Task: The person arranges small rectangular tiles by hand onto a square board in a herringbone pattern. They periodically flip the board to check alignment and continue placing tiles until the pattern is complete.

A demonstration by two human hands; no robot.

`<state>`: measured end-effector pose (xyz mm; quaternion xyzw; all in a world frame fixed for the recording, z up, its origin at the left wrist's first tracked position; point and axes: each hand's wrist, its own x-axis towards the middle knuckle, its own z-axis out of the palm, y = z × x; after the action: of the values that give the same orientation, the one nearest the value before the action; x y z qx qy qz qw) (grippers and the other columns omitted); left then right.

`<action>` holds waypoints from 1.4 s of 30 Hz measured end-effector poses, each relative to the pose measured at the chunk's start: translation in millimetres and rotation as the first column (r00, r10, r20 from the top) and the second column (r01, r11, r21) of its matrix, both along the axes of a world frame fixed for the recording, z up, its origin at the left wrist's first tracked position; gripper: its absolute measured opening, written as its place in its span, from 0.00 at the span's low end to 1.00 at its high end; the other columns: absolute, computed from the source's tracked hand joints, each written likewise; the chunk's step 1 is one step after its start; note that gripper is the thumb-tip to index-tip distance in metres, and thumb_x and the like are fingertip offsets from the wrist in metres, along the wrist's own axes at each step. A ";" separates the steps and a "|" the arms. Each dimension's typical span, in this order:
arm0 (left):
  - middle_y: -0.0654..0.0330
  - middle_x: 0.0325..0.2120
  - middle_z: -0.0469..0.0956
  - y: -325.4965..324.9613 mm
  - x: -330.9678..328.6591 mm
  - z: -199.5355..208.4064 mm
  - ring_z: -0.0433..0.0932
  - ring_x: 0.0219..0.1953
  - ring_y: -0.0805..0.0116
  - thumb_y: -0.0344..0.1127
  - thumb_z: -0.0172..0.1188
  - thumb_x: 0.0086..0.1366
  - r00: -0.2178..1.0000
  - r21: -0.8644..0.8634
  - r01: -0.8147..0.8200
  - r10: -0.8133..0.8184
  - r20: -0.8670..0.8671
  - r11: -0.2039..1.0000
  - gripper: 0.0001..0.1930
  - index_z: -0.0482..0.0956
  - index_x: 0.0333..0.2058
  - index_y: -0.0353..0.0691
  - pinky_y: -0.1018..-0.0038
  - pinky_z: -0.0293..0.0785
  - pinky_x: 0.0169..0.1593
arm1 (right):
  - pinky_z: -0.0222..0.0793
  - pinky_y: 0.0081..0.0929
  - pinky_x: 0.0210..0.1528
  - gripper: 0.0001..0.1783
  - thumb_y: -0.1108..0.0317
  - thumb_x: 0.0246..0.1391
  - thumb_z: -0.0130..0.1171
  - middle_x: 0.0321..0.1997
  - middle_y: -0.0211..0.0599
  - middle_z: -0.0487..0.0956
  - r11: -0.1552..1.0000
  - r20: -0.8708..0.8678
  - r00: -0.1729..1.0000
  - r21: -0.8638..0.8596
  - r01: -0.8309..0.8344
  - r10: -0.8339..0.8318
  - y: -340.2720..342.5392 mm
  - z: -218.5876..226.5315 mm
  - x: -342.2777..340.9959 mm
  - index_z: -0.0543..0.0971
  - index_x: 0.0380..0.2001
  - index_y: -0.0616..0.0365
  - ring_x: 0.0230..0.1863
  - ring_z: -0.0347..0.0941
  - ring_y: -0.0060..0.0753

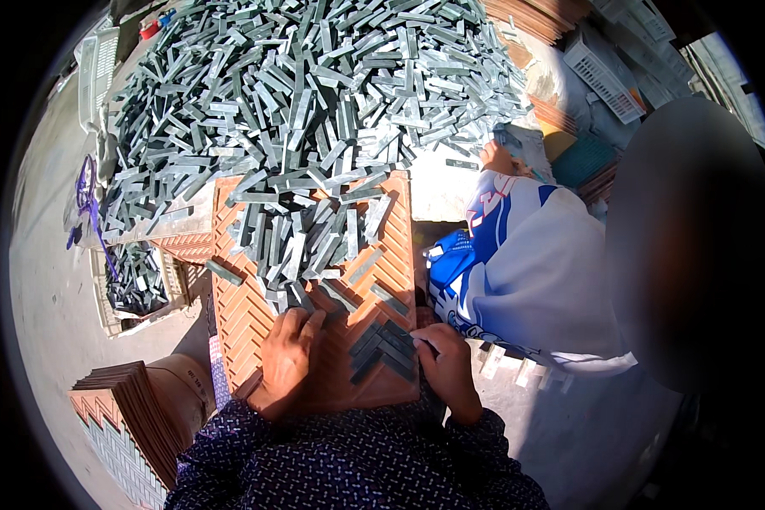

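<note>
Left hand (287,350) laid flat, fingers spread and unclenched, on the orange-brown grooved herringbone mould tray (245,319), fingertips touching loose grey rectangular tile strips (302,242) heaped across the tray's upper half. Nothing gripped by it. Right hand (444,361) at the tray's lower right corner, fingers curled down onto a small patch of grey strips already seated in the grooves (381,347); whether a strip is pinched between those fingers cannot be told. Tray tilted across the lap, its far edge against a huge pile of the same grey tile strips (314,76) filling the upper part of the view. Dark blue dotted sleeves (357,463) entering from the lower edge.

To the left, on the ground, a pale plastic crate holding more grey strips (136,280), with a purple cord (85,195) just beyond it. Lower left, a stack of orange-brown mould trays standing on edge (140,408), beside a finished sheet of grey herringbone mosaic (123,463). To the right, a co-worker in a white and blue garment (527,263), one hand reaching into the pile's edge (495,157). White plastic baskets (603,72) at upper right.
</note>
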<state>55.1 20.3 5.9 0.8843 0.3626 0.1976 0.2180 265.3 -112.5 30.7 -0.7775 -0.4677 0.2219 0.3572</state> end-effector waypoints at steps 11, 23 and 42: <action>0.57 0.29 0.73 -9.0 4.4 4.3 0.74 0.33 0.56 0.26 0.61 0.48 0.997 0.028 0.012 -0.014 0.081 1.000 0.15 0.79 0.38 0.38 0.65 0.71 0.35 | 0.72 0.30 0.34 0.10 0.76 0.44 0.64 0.33 0.42 0.77 0.996 0.144 0.987 0.043 -0.075 0.068 24.5 -15.7 -9.8 0.78 0.33 0.61 0.33 0.76 0.43; 0.56 0.32 0.74 -12.9 -7.0 -4.6 0.75 0.35 0.57 0.29 0.62 0.51 0.996 0.029 0.077 -0.078 0.046 0.997 0.16 0.78 0.41 0.39 0.66 0.74 0.38 | 0.71 0.29 0.31 0.12 0.77 0.42 0.65 0.30 0.41 0.76 0.981 -0.007 0.997 -0.180 -0.073 0.072 12.2 2.9 2.5 0.77 0.33 0.62 0.30 0.76 0.39; 0.56 0.31 0.75 -25.4 4.1 1.6 0.76 0.34 0.58 0.29 0.63 0.52 0.975 -0.098 0.088 -0.065 0.214 0.991 0.15 0.78 0.40 0.35 0.67 0.75 0.35 | 0.71 0.31 0.34 0.12 0.74 0.45 0.64 0.30 0.45 0.78 0.979 0.007 0.989 0.143 -0.147 0.147 32.9 5.2 -11.2 0.77 0.36 0.64 0.31 0.76 0.43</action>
<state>59.2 -5.0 7.5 0.8587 0.3132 0.2620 0.3095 254.1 -79.6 36.0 -0.7127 -0.5379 0.2151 0.3956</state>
